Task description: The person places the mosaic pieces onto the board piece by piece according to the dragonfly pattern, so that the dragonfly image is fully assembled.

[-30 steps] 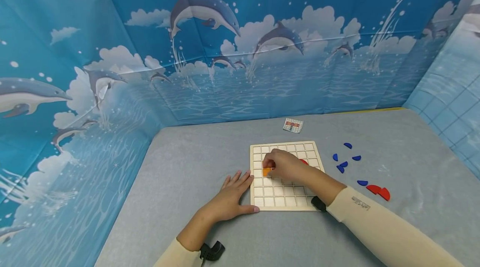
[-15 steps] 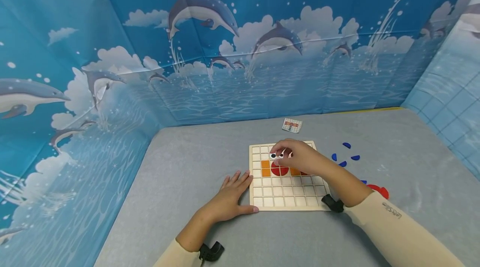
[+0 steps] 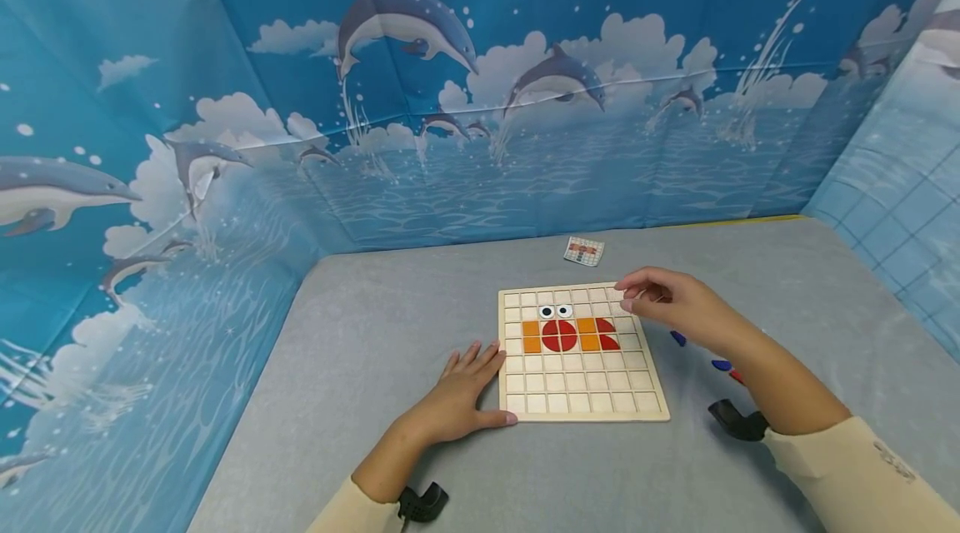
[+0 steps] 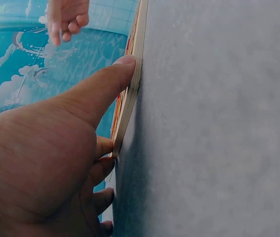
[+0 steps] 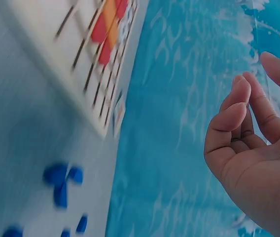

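Observation:
A wooden grid board (image 3: 577, 404) lies on the grey table. On it are orange squares (image 3: 531, 345), a red circle (image 3: 559, 342) made of pieces, two eye pieces (image 3: 565, 311) and red quarter-round pieces (image 3: 609, 342) at the right. My left hand (image 3: 465, 396) is spread flat at the board's left side, its thumb and fingers touching the edge, as the left wrist view confirms. Above the board's far right corner hovers my right hand (image 3: 686, 304). In the right wrist view its fingers (image 5: 228, 118) are loosely bent, thumb apart, with nothing held.
Blue half-round pieces (image 3: 721, 365) and a red piece (image 3: 737, 377) lie right of the board, partly hidden by the right arm. More blue pieces (image 5: 56, 175) show in the right wrist view. Behind the board lies a small pattern card (image 3: 584, 251). A dolphin-print curtain (image 3: 480, 183) borders the table.
My right hand has moved from the orange squares, past the eye pieces, to the right and off the pattern, uncovering the pieces on the board. The left hand has stayed in place.

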`<state>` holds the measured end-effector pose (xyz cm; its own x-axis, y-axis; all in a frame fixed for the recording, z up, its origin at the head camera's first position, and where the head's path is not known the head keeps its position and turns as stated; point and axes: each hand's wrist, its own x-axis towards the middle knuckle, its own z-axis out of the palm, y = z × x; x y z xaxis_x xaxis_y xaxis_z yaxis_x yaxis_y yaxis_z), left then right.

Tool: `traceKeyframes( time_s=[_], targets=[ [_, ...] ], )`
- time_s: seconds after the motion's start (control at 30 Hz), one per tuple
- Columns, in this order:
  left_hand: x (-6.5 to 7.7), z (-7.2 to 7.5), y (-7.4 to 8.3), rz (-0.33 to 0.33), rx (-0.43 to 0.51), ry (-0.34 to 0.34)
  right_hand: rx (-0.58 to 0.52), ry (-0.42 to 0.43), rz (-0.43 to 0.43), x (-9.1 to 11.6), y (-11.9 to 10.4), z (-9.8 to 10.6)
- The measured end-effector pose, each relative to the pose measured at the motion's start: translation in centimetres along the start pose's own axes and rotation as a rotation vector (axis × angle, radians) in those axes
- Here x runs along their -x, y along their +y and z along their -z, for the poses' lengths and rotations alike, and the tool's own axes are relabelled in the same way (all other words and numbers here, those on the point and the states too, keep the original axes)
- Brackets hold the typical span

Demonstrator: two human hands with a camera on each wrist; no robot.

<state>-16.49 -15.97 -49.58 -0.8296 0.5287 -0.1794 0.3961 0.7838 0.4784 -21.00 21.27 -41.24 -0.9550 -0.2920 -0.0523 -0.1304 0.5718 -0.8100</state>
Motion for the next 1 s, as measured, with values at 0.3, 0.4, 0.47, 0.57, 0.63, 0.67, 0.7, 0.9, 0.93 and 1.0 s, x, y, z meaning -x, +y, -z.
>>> traceKeyframes(
  time_s=[0.3, 0.4, 0.47, 0.57, 0.63, 0.67, 0.7, 0.9, 0.93, 1.0],
  targets=[
    [0.1, 0.1, 0.1, 0.001, 0.004, -0.001, 0.034, 0.014, -0.068, 2.3, 3.1, 2.2],
    [0.1, 0.1, 0.1, -0.001, 0.009, 0.0, 0.048, 0.012, -0.069, 3.1, 4.1, 2.7],
    [0.1, 0.1, 0.1, -0.003, 0.011, -0.001, 0.063, 0.006, -0.067, 3.6, 4.7, 3.0],
    [0.1, 0.1, 0.1, -0.004, 0.012, -0.004, 0.093, 0.004, -0.074, 4.3, 5.6, 3.4],
    [0.1, 0.1, 0.1, -0.003, 0.013, -0.005, 0.111, -0.004, -0.074, 4.7, 6.1, 3.6],
    [0.1, 0.1, 0.1, -0.003, 0.012, -0.005, 0.123, -0.008, -0.075, 4.9, 6.4, 3.7],
    [0.1, 0.1, 0.1, -0.004, 0.012, -0.004, 0.136, -0.01, -0.085, 5.1, 6.6, 3.8],
    [0.1, 0.0, 0.0, -0.005, 0.005, 0.001, 0.172, -0.082, -0.168, 5.9, 8.5, 4.3],
    [0.1, 0.1, 0.1, -0.005, 0.003, 0.001, 0.18, -0.089, -0.178, 6.1, 8.8, 4.4],
    [0.1, 0.1, 0.1, -0.006, 0.001, 0.002, 0.21, -0.091, -0.174, 6.4, 9.4, 4.5]
  ],
)
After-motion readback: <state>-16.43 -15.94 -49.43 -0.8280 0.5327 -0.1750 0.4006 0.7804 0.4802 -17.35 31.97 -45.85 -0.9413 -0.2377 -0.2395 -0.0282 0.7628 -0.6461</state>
